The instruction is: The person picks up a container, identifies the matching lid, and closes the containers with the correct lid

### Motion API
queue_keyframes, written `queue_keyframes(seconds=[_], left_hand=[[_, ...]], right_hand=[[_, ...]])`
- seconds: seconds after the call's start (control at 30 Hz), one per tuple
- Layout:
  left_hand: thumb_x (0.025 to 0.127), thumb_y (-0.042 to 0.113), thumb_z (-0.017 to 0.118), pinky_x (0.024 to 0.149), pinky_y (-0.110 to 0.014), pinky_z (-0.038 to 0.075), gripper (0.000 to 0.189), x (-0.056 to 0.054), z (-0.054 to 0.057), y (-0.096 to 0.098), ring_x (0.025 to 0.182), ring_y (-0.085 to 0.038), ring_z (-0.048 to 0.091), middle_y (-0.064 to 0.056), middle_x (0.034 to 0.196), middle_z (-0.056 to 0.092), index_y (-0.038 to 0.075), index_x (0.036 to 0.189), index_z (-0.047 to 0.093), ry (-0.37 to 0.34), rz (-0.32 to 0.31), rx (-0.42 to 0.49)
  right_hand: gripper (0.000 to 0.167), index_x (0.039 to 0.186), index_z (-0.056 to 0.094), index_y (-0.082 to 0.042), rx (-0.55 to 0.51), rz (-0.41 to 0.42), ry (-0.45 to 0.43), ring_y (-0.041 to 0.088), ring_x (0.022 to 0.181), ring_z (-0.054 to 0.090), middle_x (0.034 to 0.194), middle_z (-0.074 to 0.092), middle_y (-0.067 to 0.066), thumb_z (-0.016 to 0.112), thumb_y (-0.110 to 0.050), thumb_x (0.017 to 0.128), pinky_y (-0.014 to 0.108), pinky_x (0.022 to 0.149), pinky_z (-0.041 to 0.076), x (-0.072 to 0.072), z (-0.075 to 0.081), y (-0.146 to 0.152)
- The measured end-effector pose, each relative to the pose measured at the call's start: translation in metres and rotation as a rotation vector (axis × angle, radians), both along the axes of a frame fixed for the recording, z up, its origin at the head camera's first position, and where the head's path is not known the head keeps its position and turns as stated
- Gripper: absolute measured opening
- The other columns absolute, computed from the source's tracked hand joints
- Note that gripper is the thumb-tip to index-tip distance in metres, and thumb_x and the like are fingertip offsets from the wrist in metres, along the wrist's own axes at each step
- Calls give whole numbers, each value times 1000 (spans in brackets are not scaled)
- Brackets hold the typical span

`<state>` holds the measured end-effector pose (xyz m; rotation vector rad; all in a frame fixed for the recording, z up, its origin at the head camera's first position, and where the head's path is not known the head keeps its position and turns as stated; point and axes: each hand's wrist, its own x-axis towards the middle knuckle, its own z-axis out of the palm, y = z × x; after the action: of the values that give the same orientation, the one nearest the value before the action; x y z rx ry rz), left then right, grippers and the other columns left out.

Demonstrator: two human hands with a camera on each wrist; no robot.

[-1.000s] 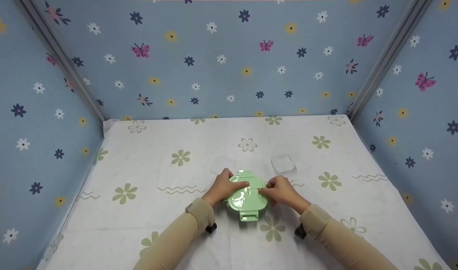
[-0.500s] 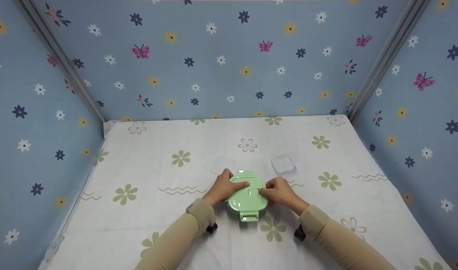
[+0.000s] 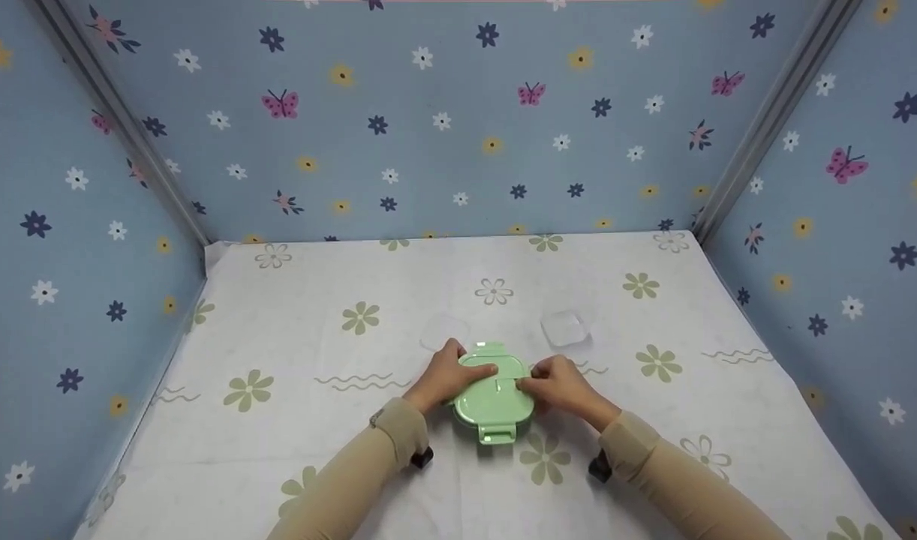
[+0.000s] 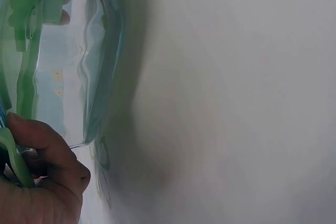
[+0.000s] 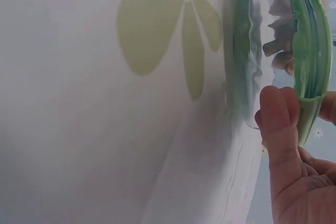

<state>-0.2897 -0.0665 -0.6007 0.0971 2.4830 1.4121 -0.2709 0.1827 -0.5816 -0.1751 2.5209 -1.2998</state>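
A food container with a light green lid (image 3: pixel 496 401) and a clear body (image 4: pixel 65 82) stands on the cloth between the two hands. Its front latch (image 3: pixel 497 433) sticks outward from the lid, and so does the back latch (image 3: pixel 490 348). My left hand (image 3: pixel 445 376) grips the container's left side, the thumb lying across the lid's top. On the opposite side, my right hand (image 3: pixel 565 386) pinches the lid's right edge, thumb above. In the right wrist view, fingertips (image 5: pixel 278 106) press up under the green side latch (image 5: pixel 308 116).
Behind the container, a small clear square piece (image 3: pixel 566 328) lies to the right and a fainter clear piece (image 3: pixel 443 328) to the left. A white flowered cloth (image 3: pixel 293 427) covers the table. Blue patterned walls (image 3: pixel 458 90) enclose its back and sides.
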Motion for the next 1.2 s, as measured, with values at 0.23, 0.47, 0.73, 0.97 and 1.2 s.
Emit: queue_keyframes(seconds=[0.23, 0.47, 0.73, 0.97, 1.2], left_hand=[[89, 59, 85, 73, -31, 45, 66, 0, -3, 0, 87, -19, 53, -3, 97, 51, 9, 111, 47, 4, 6, 6], [91, 59, 83, 72, -30, 45, 64, 1, 0, 0, 86, -19, 53, -4, 98, 53, 10, 112, 49, -12, 5, 1], [92, 58, 82, 68, -29, 44, 62, 0, 2, -2, 82, -18, 52, -3, 96, 51, 10, 110, 48, 11, -11, -2], [100, 54, 74, 72, -30, 43, 51, 0, 5, -6, 85, -18, 52, -2, 95, 51, 10, 108, 50, 20, -23, 9], [105, 49, 68, 75, -30, 44, 42, 0, 5, -11, 87, -17, 52, -2, 98, 55, 9, 112, 55, 55, -52, 14]], right_hand=[[23, 78, 74, -5, -8, 28, 0, 12, 54, 64, 63, 65, -1, 76, -21, 95, 31, 53, 60, 1, 1, 0], [22, 82, 73, -5, -7, -10, 3, 11, 54, 63, 64, 66, 0, 78, -22, 95, 28, 52, 57, 3, 1, -1], [25, 80, 73, -7, 17, 5, 12, 11, 54, 62, 63, 64, 0, 79, -24, 96, 29, 52, 58, 5, 6, 0], [31, 102, 79, -1, 90, 16, 10, 15, 58, 65, 69, 67, 2, 81, -32, 97, 25, 51, 54, 3, 9, -1], [66, 142, 61, 14, 95, 16, 37, 21, 70, 73, 101, 78, 18, 76, -34, 99, 36, 63, 64, 3, 11, -4]])
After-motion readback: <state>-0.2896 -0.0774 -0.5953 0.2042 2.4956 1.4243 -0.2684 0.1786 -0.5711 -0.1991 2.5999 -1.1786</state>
